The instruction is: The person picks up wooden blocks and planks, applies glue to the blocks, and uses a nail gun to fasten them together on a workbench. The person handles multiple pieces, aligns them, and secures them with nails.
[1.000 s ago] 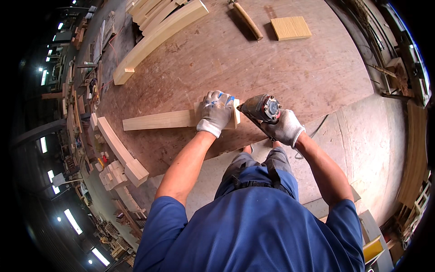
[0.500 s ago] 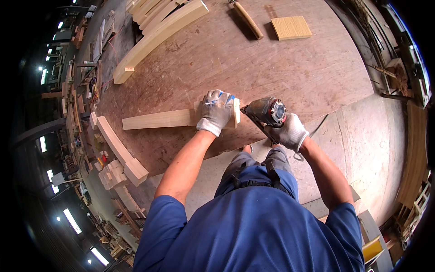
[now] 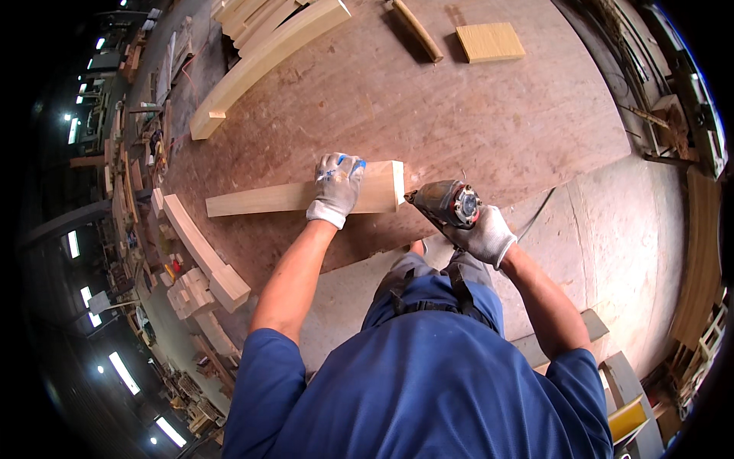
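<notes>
My left hand (image 3: 337, 186), in a white glove with blue marks, wraps over a tapered wooden piece (image 3: 264, 200) lying on the worktable. The thicker block end (image 3: 381, 186) of that piece, with a pale end strip, sticks out to the right of the hand. In my gloved right hand (image 3: 488, 236) is a nail gun (image 3: 442, 201), its fingers closed round the handle. The gun's nose points left and sits close to the block's end face; whether they touch I cannot tell. A dark hose (image 3: 537, 214) trails behind my right hand.
A brown worktable (image 3: 489, 122) spreads ahead. Curved wooden pieces (image 3: 267, 65) are stacked at its far left, and another long piece (image 3: 202, 249) lies at the left edge. Farther off are a wooden-handled tool (image 3: 415, 29) and a flat wooden block (image 3: 491, 43).
My left hand has slid left along the wooden piece, uncovering more of its block end. The nail gun has shifted slightly down and left.
</notes>
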Demonstrator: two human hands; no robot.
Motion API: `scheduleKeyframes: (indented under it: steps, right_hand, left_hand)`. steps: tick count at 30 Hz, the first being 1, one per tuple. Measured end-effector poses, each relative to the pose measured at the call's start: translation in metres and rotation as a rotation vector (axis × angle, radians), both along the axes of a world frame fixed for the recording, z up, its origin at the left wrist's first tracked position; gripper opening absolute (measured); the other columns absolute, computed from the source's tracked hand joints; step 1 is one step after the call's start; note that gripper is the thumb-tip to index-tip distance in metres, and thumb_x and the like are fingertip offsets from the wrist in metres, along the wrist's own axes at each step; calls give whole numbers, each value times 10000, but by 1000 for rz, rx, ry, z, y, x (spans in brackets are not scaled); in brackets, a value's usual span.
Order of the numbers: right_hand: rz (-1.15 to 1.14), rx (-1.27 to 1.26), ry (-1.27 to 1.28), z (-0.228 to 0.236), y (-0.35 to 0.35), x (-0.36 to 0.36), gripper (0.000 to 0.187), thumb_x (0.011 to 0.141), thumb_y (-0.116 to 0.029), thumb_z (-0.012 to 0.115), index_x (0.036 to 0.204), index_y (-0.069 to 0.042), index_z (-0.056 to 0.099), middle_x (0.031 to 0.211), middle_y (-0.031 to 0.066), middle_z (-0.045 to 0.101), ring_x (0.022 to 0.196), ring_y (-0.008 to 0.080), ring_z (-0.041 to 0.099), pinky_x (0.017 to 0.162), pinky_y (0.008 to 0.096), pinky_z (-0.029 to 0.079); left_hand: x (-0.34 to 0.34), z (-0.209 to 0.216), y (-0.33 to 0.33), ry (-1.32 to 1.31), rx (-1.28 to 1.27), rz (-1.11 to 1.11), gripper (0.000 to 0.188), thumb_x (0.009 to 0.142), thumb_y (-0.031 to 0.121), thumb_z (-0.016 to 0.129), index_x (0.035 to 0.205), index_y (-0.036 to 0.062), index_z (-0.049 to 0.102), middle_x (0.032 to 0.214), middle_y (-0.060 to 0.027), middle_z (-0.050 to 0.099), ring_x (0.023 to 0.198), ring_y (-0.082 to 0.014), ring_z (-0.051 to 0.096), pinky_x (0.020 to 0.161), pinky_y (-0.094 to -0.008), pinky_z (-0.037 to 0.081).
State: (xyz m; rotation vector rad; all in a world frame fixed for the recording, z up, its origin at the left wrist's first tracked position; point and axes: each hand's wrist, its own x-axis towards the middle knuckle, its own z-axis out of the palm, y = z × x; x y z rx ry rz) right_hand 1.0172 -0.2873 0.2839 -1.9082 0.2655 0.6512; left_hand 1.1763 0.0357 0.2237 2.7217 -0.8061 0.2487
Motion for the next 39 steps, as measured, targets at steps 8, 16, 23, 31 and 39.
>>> scheduleKeyframes:
  steps: [8, 16, 23, 31, 39]
  right_hand:
    - [19, -35, -33, -9, 4, -1, 336, 879, -313, 805, 1067, -35, 784, 951, 233, 782, 960, 375, 784, 800, 436, 607]
    - [27, -39, -48, -9, 6, 2, 334, 872, -312, 801, 1054, -33, 778, 940, 244, 767, 948, 391, 774, 785, 442, 602]
    - [32, -45, -42, -6, 6, 4, 313, 873, -288, 798, 1051, -31, 778, 937, 249, 766, 956, 397, 770, 786, 442, 604]
    - [44, -67, -49, -3, 6, 6, 317, 876, -280, 794, 1059, -23, 776, 932, 247, 769, 946, 398, 773, 788, 448, 606]
    - [16, -21, -72, -3, 4, 3, 329, 886, -272, 795, 1097, -21, 769, 953, 238, 776, 951, 388, 776, 795, 432, 604]
  left_hand:
    - [-1, -3, 0, -26, -24, -11, 125, 968, 222, 746, 1006, 103, 741, 993, -132, 681, 980, -376, 631, 883, -520, 512]
    - [-1, -2, 0, -18, -7, -5, 119, 970, 219, 740, 1002, 105, 744, 1004, -131, 681, 995, -373, 630, 902, -517, 512]
    - [0, -1, 0, 0, -11, -7, 133, 967, 221, 745, 1017, 98, 758, 1010, -132, 689, 1011, -372, 636, 918, -516, 519]
    - [0, -2, 1, -8, -15, -9, 133, 962, 222, 751, 1009, 98, 756, 1024, -128, 694, 1015, -368, 636, 924, -512, 521]
    - [1, -4, 0, -31, -17, -8, 136, 945, 224, 761, 1001, 100, 758, 998, -123, 692, 1003, -360, 637, 915, -514, 517]
